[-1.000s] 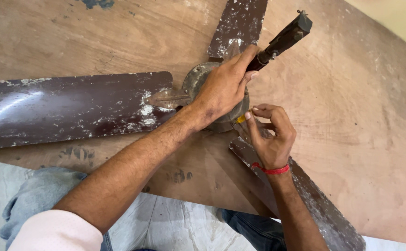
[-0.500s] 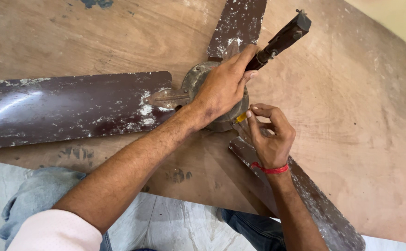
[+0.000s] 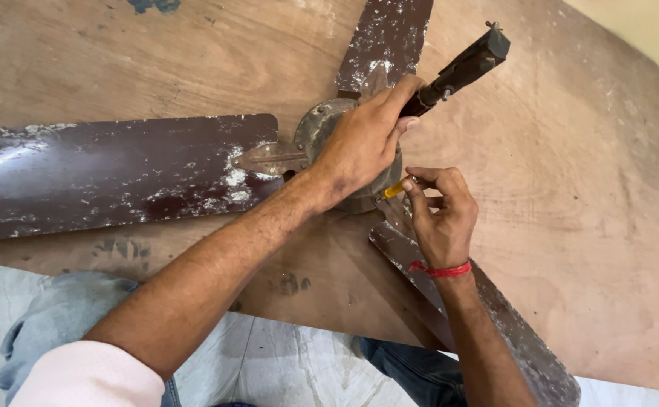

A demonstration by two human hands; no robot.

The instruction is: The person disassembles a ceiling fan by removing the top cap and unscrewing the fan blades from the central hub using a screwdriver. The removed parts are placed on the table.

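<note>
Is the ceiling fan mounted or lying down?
Lying down: the ceiling fan rests flat on the wooden table, left hand pressing its hub.

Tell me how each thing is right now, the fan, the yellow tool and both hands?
Ceiling fan: lying flat on the wooden table, three dusty, paint-spotted brown blades attached.
Fan rod: sticking out from the hub, tilted up and right.
Left hand: pressed over the hub, holding it.
Right hand: fingers pinched shut on the yellow tool.
Yellow tool: tip at the hub's edge, mostly hidden.

The fan hub (image 3: 322, 136) lies on the table (image 3: 570, 188), with 3 blades (image 3: 118, 173) spreading left, behind and right-front.
</note>
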